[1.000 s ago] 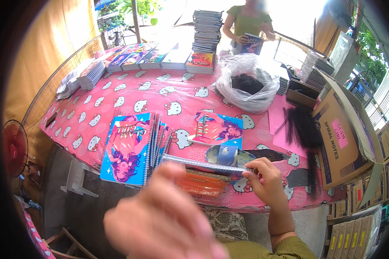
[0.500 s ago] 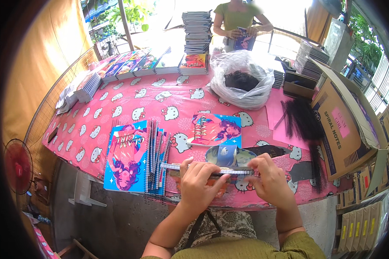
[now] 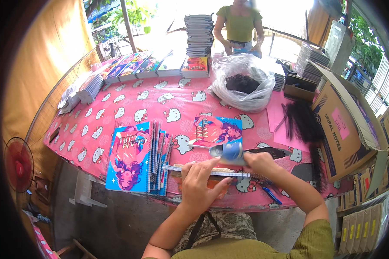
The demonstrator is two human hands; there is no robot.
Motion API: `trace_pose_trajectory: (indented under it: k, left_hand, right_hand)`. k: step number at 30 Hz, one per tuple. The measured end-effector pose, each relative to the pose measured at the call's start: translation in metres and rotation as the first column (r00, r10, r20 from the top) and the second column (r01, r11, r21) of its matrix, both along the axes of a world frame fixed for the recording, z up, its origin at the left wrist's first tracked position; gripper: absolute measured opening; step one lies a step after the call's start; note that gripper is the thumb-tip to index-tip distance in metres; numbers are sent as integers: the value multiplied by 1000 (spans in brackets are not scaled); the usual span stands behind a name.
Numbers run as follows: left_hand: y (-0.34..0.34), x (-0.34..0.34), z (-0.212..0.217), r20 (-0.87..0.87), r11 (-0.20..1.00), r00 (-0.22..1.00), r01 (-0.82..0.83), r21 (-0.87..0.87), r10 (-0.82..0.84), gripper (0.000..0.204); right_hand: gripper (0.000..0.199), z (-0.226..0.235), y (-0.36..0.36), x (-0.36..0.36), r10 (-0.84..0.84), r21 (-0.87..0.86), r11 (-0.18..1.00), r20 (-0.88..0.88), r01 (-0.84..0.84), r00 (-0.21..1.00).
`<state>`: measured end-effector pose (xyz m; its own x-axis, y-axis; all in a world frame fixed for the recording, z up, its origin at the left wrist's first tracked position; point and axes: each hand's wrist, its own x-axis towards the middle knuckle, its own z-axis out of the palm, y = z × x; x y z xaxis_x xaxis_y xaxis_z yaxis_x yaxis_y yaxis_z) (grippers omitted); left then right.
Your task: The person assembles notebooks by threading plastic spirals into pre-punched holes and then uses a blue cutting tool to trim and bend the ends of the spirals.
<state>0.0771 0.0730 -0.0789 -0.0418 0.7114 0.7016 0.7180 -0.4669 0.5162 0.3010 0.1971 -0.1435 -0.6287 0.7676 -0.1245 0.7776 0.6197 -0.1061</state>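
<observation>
My left hand is closed on a thick stack of notebook pages, held edge-up near the table's front, its pale edge showing as a long strip. In my right hand is a blue-and-grey object with a rounded end, smeared by motion, so I cannot tell its kind. It hangs just beyond the pages' edge. Left of my hands lies a pile of spiral notebooks with pink and blue covers. Farther in, a similar notebook cover lies flat on the table.
A blue pen lies by the front edge. Black spiral coils lie at right beside a large cardboard box. A plastic bag of black coils sits farther back. Notebook stacks line the far side, where another person stands.
My right hand has left the end of the page stack and lifted the blue-and-grey object. My left hand stays on the pages. The person opposite has lowered the notebook they held.
</observation>
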Motion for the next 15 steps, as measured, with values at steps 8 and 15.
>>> trace_pose_trajectory:
  k: [8,15]
  left_hand:
    - [-2,-8,-7,-41,996,996,76,-53,-78,27]
    - [-5,-13,-2,-9,984,1000,0,-179,-2,37]
  right_hand:
    - [35,42,-8,23,-237,-417,863,-832,-284,501]
    - [38,25,2,12,-218,-363,911,-827,-198,518]
